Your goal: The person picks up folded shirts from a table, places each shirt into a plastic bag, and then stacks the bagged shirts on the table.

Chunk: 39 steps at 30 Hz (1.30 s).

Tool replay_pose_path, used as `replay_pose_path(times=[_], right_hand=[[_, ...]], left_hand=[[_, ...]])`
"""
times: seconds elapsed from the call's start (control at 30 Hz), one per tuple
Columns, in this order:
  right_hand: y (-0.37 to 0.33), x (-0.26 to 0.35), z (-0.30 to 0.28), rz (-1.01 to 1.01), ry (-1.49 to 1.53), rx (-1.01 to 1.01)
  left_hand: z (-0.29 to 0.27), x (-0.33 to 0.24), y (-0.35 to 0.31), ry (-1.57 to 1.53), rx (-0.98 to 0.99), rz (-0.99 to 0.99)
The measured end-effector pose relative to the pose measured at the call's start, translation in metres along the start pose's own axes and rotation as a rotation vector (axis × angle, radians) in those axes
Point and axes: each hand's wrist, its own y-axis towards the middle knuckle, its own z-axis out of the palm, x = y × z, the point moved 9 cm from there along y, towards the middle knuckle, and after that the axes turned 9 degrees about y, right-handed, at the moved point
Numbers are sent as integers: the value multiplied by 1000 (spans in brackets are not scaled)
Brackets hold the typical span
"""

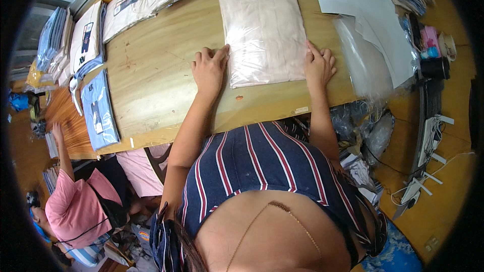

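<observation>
A folded cream-pink garment in a clear plastic bag [264, 40] lies flat on the wooden table [156, 65], its shiny wrap catching the light. At its left edge is my left hand [208, 68], fingers curled, with thumb and forefinger closed on the side of the bag. My right hand [319, 64] pinches the opposite edge in the same way, the other fingers bent in. The garment stays on the tabletop between both hands. What lies under it is hidden.
Bagged folded garments [131, 7] line the far edge. A light-blue packed shirt [99, 111] sits at the left, near a white spoon-shaped object [74, 93]. White paper sheets [375, 25] overlap clear plastic bags [360, 55] at the right. A person in pink [80, 201] is at lower left.
</observation>
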Motion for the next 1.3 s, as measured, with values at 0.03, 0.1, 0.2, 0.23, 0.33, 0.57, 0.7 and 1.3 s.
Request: replay_pose_path(times=[0.03, 0.1, 0.2, 0.23, 0.33, 0.57, 0.7, 1.3], right_hand=[[1, -3, -1, 10, 16, 1], [1, -10, -4, 30, 49, 2], [-18, 57, -19, -483, 28, -69], [-24, 63, -7, -478, 75, 50], [-23, 52, 22, -427, 145, 195], [-19, -42, -8, 56, 520, 342], [-64, 17, -20, -297, 291, 328], [33, 80, -143, -333, 1082, -323]], left_hand=[[0, 8, -1, -27, -15, -35], [4, 20, -5, -82, -44, -102], [-22, -36, -3, -206, -51, 141], [-26, -65, -8, -132, -37, 313], [23, -73, -17, -58, 227, 327], [-27, -26, -52, -193, 146, -25], [-16, -27, -68, -245, 127, 47], [-144, 11, 36, -586, -561, -70]])
